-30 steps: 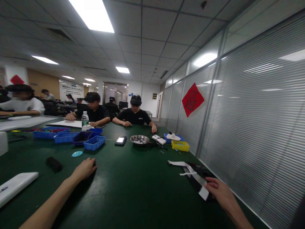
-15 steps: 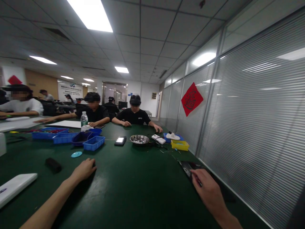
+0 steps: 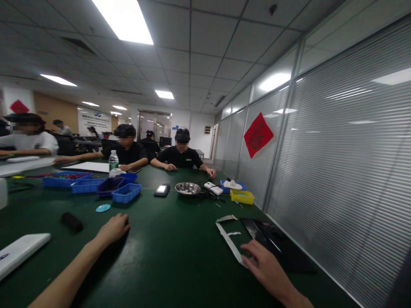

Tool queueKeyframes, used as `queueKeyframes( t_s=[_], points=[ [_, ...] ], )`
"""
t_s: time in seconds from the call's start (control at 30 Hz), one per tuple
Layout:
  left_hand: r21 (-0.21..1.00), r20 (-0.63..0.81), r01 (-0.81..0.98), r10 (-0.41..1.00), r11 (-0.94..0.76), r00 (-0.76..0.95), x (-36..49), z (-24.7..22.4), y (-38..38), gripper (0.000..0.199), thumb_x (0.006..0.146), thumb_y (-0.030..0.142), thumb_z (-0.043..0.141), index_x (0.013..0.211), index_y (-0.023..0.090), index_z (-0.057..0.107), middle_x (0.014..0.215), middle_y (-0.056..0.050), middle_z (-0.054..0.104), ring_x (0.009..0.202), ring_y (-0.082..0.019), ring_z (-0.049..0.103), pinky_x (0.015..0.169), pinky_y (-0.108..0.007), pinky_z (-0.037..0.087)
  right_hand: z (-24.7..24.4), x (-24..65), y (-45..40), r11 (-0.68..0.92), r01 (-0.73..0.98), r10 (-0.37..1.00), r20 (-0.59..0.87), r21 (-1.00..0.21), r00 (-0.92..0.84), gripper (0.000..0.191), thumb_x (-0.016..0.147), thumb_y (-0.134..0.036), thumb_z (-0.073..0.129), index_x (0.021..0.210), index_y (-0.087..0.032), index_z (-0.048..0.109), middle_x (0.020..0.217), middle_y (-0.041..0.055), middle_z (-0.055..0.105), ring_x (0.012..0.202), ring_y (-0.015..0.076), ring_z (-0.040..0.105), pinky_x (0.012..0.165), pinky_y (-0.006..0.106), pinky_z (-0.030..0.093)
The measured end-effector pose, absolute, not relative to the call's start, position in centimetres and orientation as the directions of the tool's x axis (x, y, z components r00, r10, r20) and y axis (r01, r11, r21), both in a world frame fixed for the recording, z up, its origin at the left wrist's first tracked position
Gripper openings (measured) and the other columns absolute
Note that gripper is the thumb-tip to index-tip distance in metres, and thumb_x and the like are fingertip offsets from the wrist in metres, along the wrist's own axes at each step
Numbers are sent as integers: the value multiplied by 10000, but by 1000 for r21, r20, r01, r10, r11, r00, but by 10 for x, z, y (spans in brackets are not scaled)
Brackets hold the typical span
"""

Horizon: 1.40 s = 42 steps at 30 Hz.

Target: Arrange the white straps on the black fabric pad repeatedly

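Note:
On the left, my left hand (image 3: 114, 227) rests palm down on the green table (image 3: 160, 265), holding nothing, its fingers loosely stretched and slightly bent. My right hand (image 3: 261, 263) is at the near end of a thin white paper frame (image 3: 228, 240), thumb and fingers apart. The paper's lower end runs under or beside the thumb; whether they touch is hard to see. Just beyond and right of that hand lies a glossy black flat sheet or folder (image 3: 279, 244).
A steel bowl (image 3: 188, 189), a phone (image 3: 162, 190), a white device (image 3: 213, 188) and a yellow tray (image 3: 242, 196) stand farther back. Blue trays (image 3: 126, 193), a light-blue disc (image 3: 103, 208), a dark block (image 3: 71, 221) and a white slab (image 3: 24, 252) are leftward. Co-workers sit opposite.
My right hand has moved left off the black sheet, and its fingers have spread. The white paper frame now shows left of the sheet. My left hand has stayed put.

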<state>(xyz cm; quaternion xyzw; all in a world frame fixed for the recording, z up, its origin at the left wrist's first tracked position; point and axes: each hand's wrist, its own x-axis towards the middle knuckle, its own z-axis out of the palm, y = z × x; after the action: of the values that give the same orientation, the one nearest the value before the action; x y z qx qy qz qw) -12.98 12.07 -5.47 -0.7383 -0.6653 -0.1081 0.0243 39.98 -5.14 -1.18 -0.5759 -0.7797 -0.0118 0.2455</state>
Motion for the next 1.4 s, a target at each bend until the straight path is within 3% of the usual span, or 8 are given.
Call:
queueKeyframes(
  t_s=[0.1, 0.17, 0.3, 0.4, 0.57, 1.1, 1.3, 1.4],
  points=[
    [113, 198, 987, 976, -113, 89, -130, -55, 121, 320, 812, 343, 444, 997, 131, 598, 1007, -145, 604, 926, -263, 612, 808, -346, 467, -3, 436, -25, 57, 970, 870, 489, -236, 68, 329, 902, -357, 402, 1091, -183, 606, 1068, 98, 599, 927, 208, 594, 813, 323, 474],
    [114, 208, 987, 974, -112, 87, -128, -54, 120, 310, 814, 341, 439, 982, 135, 599, 999, -143, 606, 917, -261, 614, 803, -348, 467, -1, 467, -5, -118, 981, 830, 527, -153, 181, 321, 864, -304, 453, 1080, -125, 610, 1071, 139, 606, 990, 251, 582, 862, 356, 452],
    [100, 216, 990, 974, -95, 72, -125, -51, 116, 285, 816, 325, 445, 972, 143, 600, 994, -138, 609, 912, -252, 615, 805, -342, 465, -5, 518, 20, -355, 930, 820, 447, -89, 356, 330, 836, -305, 483, 1013, -69, 631, 992, 198, 644, 943, 309, 610, 824, 404, 452],
    [105, 216, 990, 974, -93, 69, -124, -50, 114, 292, 819, 325, 451, 989, 141, 602, 996, -139, 609, 914, -250, 615, 811, -339, 463, -11, 535, 23, -366, 919, 851, 347, -148, 395, 309, 839, -333, 473, 910, -102, 666, 915, 176, 681, 863, 292, 649, 733, 372, 472],
    [133, 219, 986, 973, -97, 66, -125, -50, 115, 290, 808, 327, 473, 986, 144, 612, 998, -135, 614, 914, -249, 615, 824, -338, 461, -15, 540, 22, -365, 911, 853, 323, -191, 410, 290, 826, -341, 484, 805, -137, 691, 833, 153, 704, 783, 276, 672, 633, 337, 464],
    [106, 191, 989, 978, -101, 80, -127, -52, 121, 288, 821, 323, 457, 997, 141, 594, 1014, -144, 606, 925, -258, 614, 809, -351, 467, -14, 545, 24, -382, 897, 835, 334, -222, 437, 296, 828, -312, 482, 717, -154, 706, 789, 144, 711, 760, 287, 674, 601, 337, 454],
    [110, 202, 990, 977, -92, 68, -127, -53, 121, 292, 822, 337, 461, 996, 145, 596, 1015, -139, 607, 930, -252, 612, 822, -345, 463, 3, 538, 25, -401, 886, 799, 385, -233, 463, 408, 878, -350, 388, 895, -110, 717, 885, 185, 710, 829, 318, 663, 669, 375, 460],
    [121, 200, 989, 978, -82, 57, -126, -51, 119, 285, 821, 329, 462, 990, 147, 601, 1019, -137, 607, 929, -246, 610, 816, -335, 465, 16, 518, 29, -333, 906, 790, 447, -260, 419, 448, 888, -392, 367, 988, -106, 697, 936, 173, 707, 860, 303, 654, 701, 368, 458]
  ],
)
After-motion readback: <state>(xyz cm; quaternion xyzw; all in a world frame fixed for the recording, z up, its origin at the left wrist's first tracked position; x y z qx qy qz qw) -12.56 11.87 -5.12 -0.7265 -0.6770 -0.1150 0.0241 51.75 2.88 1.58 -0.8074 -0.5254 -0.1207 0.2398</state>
